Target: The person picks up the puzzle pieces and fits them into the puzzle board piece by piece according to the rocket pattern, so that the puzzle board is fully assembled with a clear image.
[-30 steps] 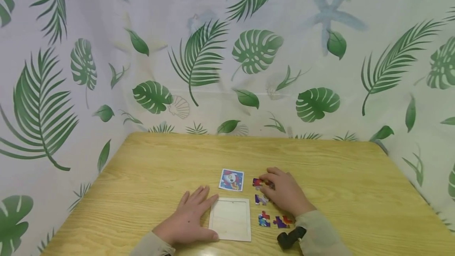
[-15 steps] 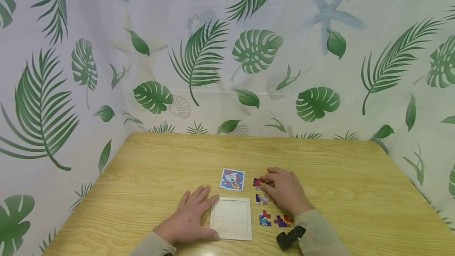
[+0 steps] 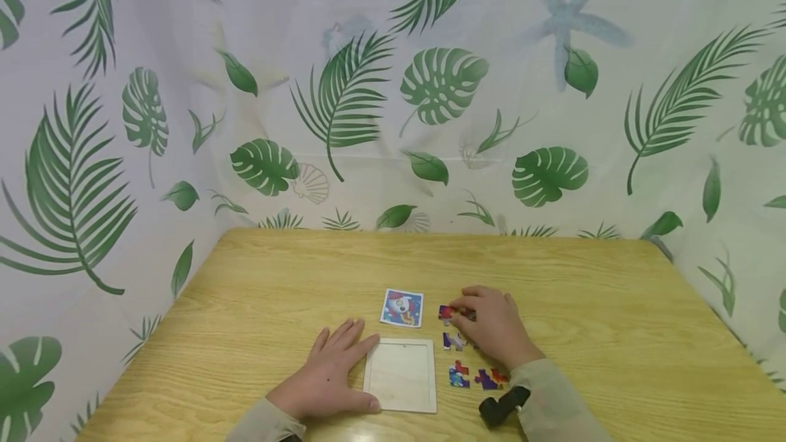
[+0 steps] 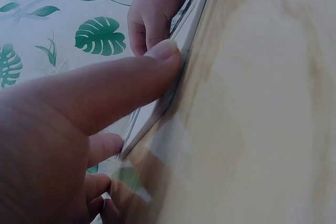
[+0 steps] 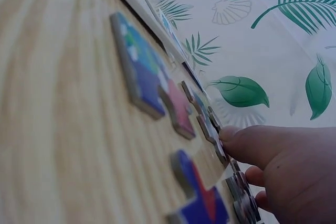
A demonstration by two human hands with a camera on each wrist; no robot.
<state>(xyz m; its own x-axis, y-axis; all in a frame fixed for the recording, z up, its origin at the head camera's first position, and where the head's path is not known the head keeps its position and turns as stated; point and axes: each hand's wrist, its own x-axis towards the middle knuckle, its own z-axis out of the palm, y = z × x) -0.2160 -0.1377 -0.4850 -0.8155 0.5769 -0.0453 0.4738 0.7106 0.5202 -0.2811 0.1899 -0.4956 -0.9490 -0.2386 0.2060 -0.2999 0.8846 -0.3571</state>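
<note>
My left hand [image 3: 325, 374] lies spread on the table along the left side of a square wooden puzzle tray [image 3: 432, 377]. Its index fingertip touches the tray's upper left corner, its thumb the lower left one; in the left wrist view the thumb [image 4: 126, 85] crosses the pale tray edge. Right of the tray lie several jigsaw pieces [image 3: 458, 375] in purple, red and blue. At the far end of this group my right hand [image 3: 496, 322] pinches a piece between thumb and index finger; the palm hides more pieces. In the right wrist view the thumb [image 5: 252, 142] reaches down to the pieces.
A picture card [image 3: 402, 309] with a cartoon figure lies behind the tray. A black wrist device [image 3: 503, 408] sits at the right sleeve. Leaf-patterned cloth [image 3: 393, 101] hangs behind the yellow wooden table [image 3: 295, 271].
</note>
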